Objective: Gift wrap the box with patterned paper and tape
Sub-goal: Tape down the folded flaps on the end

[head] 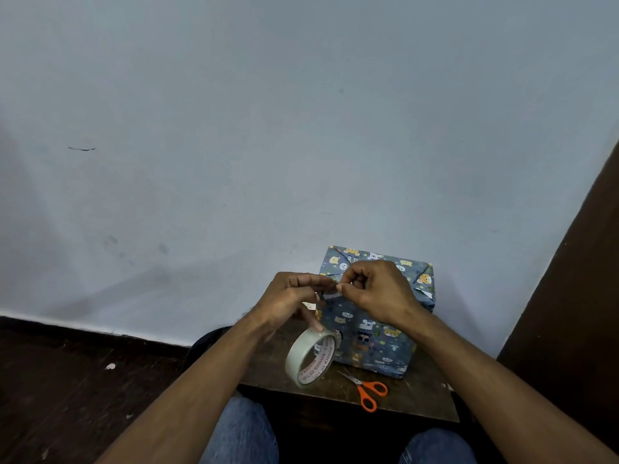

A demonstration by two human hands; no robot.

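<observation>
- Left hand (288, 301), centre of the frame, holds the tape roll (310, 358) with curled fingers.
- Right hand (375, 291) pinches a tape strip (330, 296) above the wrapped box (371, 343).
- Scissors (366, 390) lie on the bench (418, 401), lower right of the box.

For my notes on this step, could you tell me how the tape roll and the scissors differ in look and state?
The tape roll is a pale ring with red lettering inside; the scissors have orange handles and metal blades. The tape roll hangs from the left hand, held off the table; the scissors lie flat and untouched on the wooden table. Both sit just in front of the wrapped box.
</observation>
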